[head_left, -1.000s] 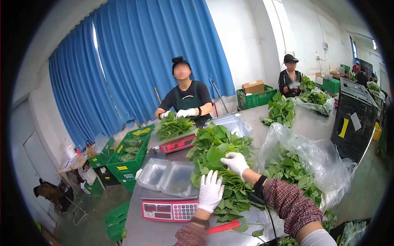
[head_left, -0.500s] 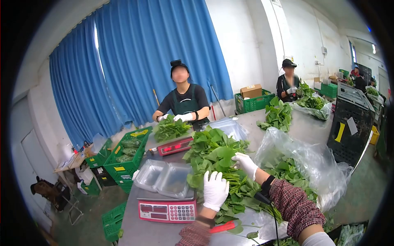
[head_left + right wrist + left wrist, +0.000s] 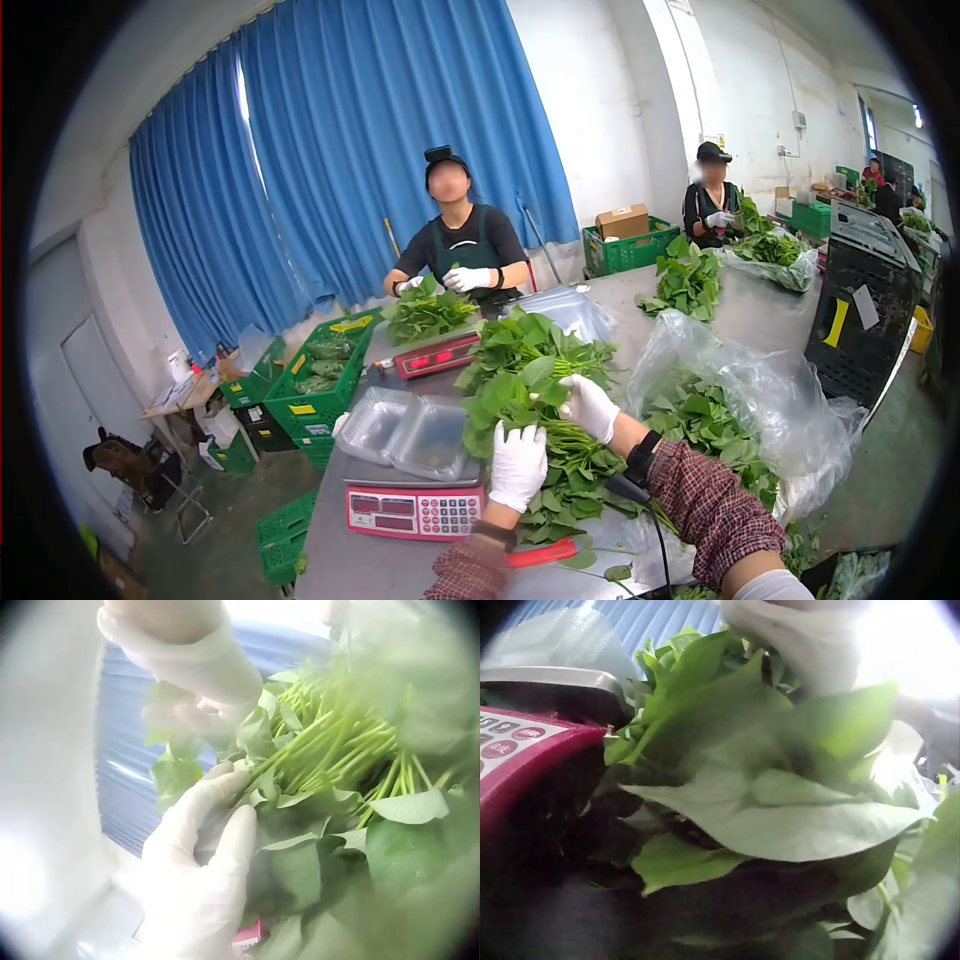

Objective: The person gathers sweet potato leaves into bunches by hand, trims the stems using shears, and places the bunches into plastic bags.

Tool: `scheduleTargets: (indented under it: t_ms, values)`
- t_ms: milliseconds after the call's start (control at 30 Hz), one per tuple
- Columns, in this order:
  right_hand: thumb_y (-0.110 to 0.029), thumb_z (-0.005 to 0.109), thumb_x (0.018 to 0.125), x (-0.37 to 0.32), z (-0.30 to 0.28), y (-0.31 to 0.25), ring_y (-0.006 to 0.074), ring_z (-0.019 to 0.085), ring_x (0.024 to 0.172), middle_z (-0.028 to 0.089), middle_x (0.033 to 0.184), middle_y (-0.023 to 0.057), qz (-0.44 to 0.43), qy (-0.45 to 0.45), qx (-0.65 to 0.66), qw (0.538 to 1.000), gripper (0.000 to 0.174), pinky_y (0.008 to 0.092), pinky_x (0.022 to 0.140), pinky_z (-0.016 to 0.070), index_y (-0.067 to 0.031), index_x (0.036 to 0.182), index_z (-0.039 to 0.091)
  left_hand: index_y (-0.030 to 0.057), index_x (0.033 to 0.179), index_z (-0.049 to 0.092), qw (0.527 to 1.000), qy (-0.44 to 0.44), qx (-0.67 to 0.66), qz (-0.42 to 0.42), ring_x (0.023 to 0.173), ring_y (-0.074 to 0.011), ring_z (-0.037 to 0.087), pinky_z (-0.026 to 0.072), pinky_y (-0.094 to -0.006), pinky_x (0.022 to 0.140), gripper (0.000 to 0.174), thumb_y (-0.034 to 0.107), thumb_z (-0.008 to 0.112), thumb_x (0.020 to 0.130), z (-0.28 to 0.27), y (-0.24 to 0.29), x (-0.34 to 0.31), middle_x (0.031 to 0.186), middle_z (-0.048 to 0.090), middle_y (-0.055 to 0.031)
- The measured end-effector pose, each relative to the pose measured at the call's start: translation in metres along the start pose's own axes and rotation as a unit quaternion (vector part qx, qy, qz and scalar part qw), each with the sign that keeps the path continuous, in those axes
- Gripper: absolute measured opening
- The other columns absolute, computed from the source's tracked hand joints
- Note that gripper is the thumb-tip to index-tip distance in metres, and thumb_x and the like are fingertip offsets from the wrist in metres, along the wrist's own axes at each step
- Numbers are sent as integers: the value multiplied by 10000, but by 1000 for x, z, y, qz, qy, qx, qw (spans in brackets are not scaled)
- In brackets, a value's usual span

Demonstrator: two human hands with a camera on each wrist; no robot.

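Observation:
A big heap of leafy greens (image 3: 545, 365), stems bunched toward the right, lies on the metal table between my white-gloved hands. My left hand (image 3: 519, 467) rests against the near left side of the heap, fingers extended over the leaves. In the right wrist view, the left thumb and index fingertips (image 3: 238, 825) touch leaves beside the stems (image 3: 330, 757). Above the stems, my right hand (image 3: 590, 408) has curled fingers and pinches a leafy sprig (image 3: 174, 776), partly hidden by the glove. Broad leaves (image 3: 780, 810) fill the left wrist view.
Left of the heap, clear plastic trays (image 3: 430, 440) sit on a red scale (image 3: 415, 512). Red-handled scissors (image 3: 545, 552) lie near the front. A clear bag of greens (image 3: 700, 350) spreads at right. Across the table, a person (image 3: 460, 240) handles greens by another scale (image 3: 437, 355). Green crates (image 3: 320, 380) stand left.
My right hand has shifted a little over the stems, its fingers now more curled near the leaves. The left hand stays at the heap's near side. The person opposite has raised one hand slightly.

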State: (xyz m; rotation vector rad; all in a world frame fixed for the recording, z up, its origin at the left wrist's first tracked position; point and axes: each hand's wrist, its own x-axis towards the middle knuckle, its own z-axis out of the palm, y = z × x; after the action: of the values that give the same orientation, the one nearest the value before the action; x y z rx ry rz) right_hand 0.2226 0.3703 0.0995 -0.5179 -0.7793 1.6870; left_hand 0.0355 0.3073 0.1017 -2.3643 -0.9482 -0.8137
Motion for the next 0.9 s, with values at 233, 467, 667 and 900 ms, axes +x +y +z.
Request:
scheduleTargets:
  t_ms: [233, 467, 667, 900]
  values:
    - [-225, 427, 859, -13, 0, -3, 186, 543, 652, 628, 944, 89, 5, 54, 23, 998, 219, 254, 570, 428, -66, 975, 523, 55, 1012, 604, 1000, -1, 0, -4, 924, -262, 539, 338, -472, 956, 274, 185, 554, 776, 5, -4, -6, 1126, 563, -107]
    - [-191, 378, 883, -7, 10, 13, 247, 623, 846, 616, 1027, 153, 1, 85, 73, 994, 270, 314, 712, 518, -23, 1059, 495, 48, 1042, 587, 999, -1, -44, -15, 990, -270, 530, 361, -441, 926, 285, 194, 529, 803, 6, -13, -10, 1157, 542, -130]
    - [-208, 319, 927, -5, 16, 27, 307, 607, 941, 570, 1107, 218, 31, 132, 4, 991, 308, 351, 777, 512, -2, 1115, 449, 26, 1053, 567, 996, 9, -65, -61, 1028, -296, 505, 386, -420, 851, 319, 206, 566, 790, 4, -14, -12, 1161, 505, -171]
    - [-134, 373, 893, -8, 12, 22, 315, 626, 898, 593, 1040, 197, -21, 180, -9, 983, 249, 383, 784, 515, 19, 1076, 445, 33, 1079, 561, 996, -26, -12, -83, 1035, -287, 506, 361, -442, 919, 337, 254, 529, 827, 15, -15, -16, 1137, 550, -144]
